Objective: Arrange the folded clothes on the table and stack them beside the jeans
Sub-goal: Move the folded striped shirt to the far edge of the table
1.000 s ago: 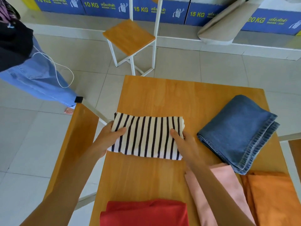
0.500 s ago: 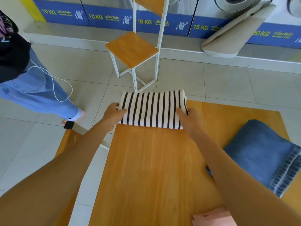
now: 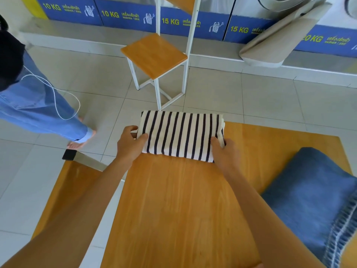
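We have the table [image 3: 173, 209] in front of us, its wooden top mostly bare in the middle, which leaves room to build a stack. The jeans [image 3: 313, 200] lie folded on its right side, partly cut off by the edge of the view; they mark the spot the other clothes should end up beside, so we judge they stay where they are.

At the far edge of the table we hold the striped shirt [image 3: 181, 135], folded into a compact rectangle. It sits at or just over that far edge, well apart from the jeans, so it is not yet in its place. Whether it rests on the wood or is lifted slightly clear, we cannot tell.

We take it from both short ends to keep the folds from slipping open. Our left hand [image 3: 131, 144] clasps the left end, thumb on top and the fingers hidden underneath. Our right hand [image 3: 225, 151] pinches the near right corner, thumb laid over the stripes. Each grip is closed onto the cloth.

Beyond the table stands a stool [image 3: 154, 55] on the tiled floor, and another person's leg [image 3: 38, 105] shows at the left, clear of our work.
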